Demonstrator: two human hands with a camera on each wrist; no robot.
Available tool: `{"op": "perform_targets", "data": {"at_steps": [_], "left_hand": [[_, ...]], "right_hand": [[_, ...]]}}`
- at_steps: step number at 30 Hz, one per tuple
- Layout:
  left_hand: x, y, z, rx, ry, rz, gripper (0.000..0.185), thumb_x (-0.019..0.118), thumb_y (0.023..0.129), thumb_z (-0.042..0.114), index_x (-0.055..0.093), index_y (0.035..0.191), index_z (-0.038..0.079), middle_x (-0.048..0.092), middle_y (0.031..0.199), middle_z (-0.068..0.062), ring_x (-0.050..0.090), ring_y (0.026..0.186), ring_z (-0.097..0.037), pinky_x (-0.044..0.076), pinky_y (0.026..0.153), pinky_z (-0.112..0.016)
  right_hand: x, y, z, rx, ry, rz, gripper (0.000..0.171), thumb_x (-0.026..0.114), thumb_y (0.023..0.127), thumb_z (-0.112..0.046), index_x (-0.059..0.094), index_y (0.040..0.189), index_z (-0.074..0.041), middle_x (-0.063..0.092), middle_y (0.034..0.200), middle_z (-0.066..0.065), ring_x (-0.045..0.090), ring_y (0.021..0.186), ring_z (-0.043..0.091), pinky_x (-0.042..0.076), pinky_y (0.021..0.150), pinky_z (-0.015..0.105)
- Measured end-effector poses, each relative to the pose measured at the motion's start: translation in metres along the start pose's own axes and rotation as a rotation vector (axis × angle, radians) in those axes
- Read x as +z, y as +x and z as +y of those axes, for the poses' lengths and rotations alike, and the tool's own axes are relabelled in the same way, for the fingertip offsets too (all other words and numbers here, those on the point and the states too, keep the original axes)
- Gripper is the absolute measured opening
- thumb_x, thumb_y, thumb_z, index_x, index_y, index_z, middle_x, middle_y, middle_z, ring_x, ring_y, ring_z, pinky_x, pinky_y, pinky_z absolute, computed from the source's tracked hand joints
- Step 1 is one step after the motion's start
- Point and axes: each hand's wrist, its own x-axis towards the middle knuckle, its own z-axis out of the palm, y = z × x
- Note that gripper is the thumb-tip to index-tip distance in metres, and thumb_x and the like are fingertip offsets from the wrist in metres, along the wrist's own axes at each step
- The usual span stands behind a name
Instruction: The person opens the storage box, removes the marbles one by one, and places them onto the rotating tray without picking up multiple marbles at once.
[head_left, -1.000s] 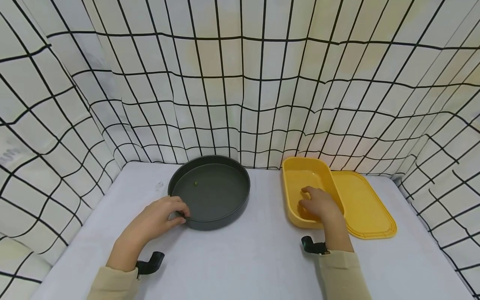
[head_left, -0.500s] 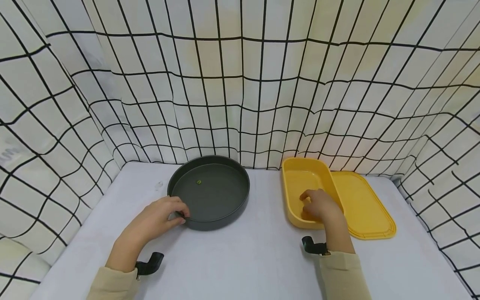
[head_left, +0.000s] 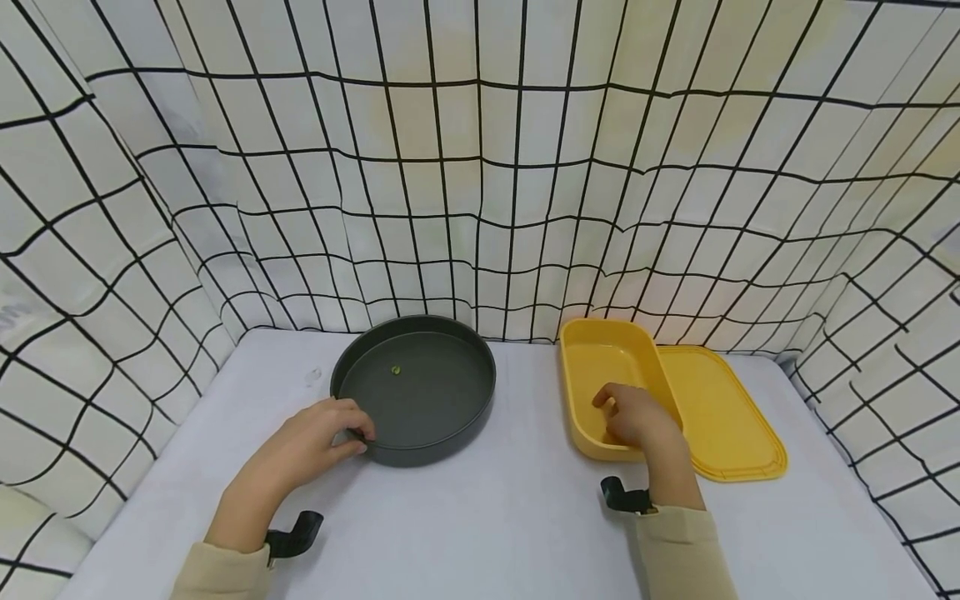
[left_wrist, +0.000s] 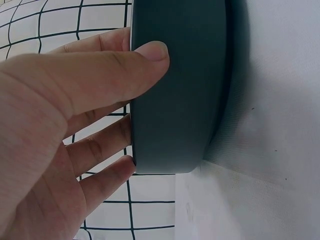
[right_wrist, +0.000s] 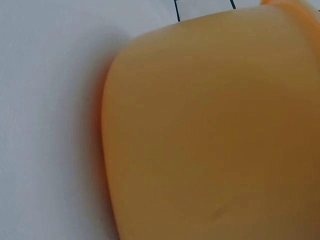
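A white cloth-covered table [head_left: 487, 517] is sitting inside walls of wrinkled white fabric with a black grid [head_left: 480, 183]. The left hand [head_left: 311, 446] is gripping the near rim of a round, dark grey, matte metal pan [head_left: 420, 400], where a tiny green bit [head_left: 396, 370] is lying. The right hand [head_left: 633, 417] is reaching into a rounded rectangular yellow plastic container [head_left: 600, 367], fingers curled; whether it is holding anything cannot be told. The container's flat yellow plastic lid [head_left: 723, 417] is lying just beside it.
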Motion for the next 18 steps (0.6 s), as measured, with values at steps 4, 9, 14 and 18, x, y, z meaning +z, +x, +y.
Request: {"op": "perform_targets", "data": {"at_steps": [4,9,14,18], "left_hand": [[0.0005,-0.0001,-0.0008,0.003,0.0,0.001,0.024,0.082,0.08,0.007,0.072,0.088,0.027,0.061,0.089,0.018,0.062,0.088,-0.009,0.054,0.077,-0.034],[0.0002,-0.0006,-0.0001,0.003,0.002,0.0,0.024,0.082,0.08,0.008,0.072,0.089,0.028,0.061,0.09,0.018,0.061,0.088,-0.009,0.054,0.077,-0.034],[0.0001,-0.0012,0.0008,0.002,0.002,0.006,0.025,0.082,0.08,0.009,0.071,0.089,0.029,0.06,0.091,0.019,0.061,0.088,-0.009,0.053,0.077,-0.034],[0.0003,-0.0013,0.0003,0.0,0.002,0.007,0.025,0.082,0.08,0.009,0.071,0.089,0.03,0.06,0.09,0.019,0.061,0.088,-0.009,0.053,0.076,-0.034]], "right_hand": [[0.0,-0.0003,-0.001,-0.021,0.015,0.003,0.038,0.06,0.082,0.003,0.065,0.117,-0.014,0.06,0.103,0.011,0.054,0.09,0.026,0.049,0.073,0.033],[-0.0001,0.002,-0.0028,-0.087,0.014,0.023,0.028,0.058,0.09,-0.006,0.067,0.113,-0.018,0.062,0.101,0.007,0.056,0.088,0.024,0.05,0.077,0.035],[-0.0014,0.004,-0.0052,-0.144,0.025,0.035,0.022,0.059,0.094,-0.01,0.068,0.112,-0.018,0.063,0.095,0.004,0.056,0.086,0.022,0.05,0.077,0.034],[-0.0029,0.0039,-0.0085,-0.204,0.05,0.042,0.019,0.061,0.095,-0.011,0.068,0.111,-0.017,0.062,0.09,0.004,0.055,0.082,0.021,0.049,0.073,0.032]]}}
